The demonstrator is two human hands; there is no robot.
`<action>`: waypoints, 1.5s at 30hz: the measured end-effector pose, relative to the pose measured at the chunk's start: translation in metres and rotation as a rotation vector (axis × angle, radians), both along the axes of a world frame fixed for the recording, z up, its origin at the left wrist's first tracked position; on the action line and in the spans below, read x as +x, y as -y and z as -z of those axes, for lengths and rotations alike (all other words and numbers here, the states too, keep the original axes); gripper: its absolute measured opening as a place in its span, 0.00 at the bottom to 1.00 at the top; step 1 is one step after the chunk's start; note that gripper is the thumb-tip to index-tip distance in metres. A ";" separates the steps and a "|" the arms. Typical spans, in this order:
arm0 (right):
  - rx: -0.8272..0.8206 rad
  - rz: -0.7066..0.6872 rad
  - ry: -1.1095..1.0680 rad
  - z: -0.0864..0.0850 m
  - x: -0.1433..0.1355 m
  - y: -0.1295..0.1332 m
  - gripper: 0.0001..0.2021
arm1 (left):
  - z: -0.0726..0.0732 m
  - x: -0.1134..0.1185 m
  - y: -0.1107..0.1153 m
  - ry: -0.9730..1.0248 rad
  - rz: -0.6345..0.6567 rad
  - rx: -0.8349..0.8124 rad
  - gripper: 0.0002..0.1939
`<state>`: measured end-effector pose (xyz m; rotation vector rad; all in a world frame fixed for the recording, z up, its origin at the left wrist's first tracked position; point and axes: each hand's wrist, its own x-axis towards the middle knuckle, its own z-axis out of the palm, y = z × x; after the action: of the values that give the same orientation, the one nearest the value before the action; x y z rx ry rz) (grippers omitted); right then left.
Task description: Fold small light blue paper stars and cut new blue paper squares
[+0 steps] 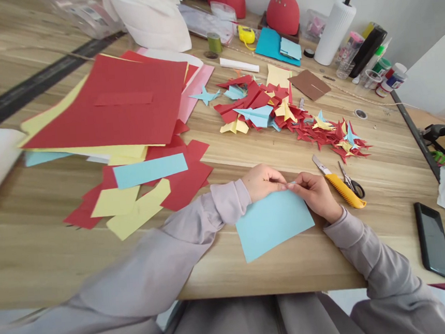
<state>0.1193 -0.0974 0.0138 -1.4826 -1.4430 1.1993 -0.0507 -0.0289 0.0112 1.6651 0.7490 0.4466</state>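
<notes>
A light blue sheet of paper (pixel 276 224) lies in front of me near the table's front edge. My left hand (pixel 262 180) pinches its far edge with thumb and fingers. Right beside it, my right hand (pixel 315 192) pinches the same edge, the fingertips of both hands almost touching. Part of that edge is hidden under the fingers. To the right of my right hand lie a yellow utility knife (pixel 345 189) with its blade out and small black-handled scissors (pixel 352 183).
Large red sheets (pixel 124 113) are stacked at left, with a blue strip (pixel 150 170) and yellow scraps (pixel 138 210) nearer. Folded paper stars (pixel 254 104) are heaped beyond my hands. A phone (pixel 434 241) lies at right. A white bottle (pixel 334 32) and a tape measure (pixel 246 34) stand behind.
</notes>
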 end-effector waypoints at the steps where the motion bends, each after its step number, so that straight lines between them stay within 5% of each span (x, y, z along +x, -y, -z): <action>1: 0.008 -0.004 0.008 0.000 0.000 0.000 0.19 | 0.000 0.000 0.000 -0.004 0.000 0.002 0.09; 45: 0.023 -0.054 -0.005 0.000 0.001 -0.003 0.15 | 0.000 0.004 0.002 -0.022 -0.044 0.013 0.07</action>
<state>0.1198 -0.0944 0.0134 -1.4328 -1.4966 1.2144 -0.0465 -0.0311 0.0112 1.6706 0.8024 0.4657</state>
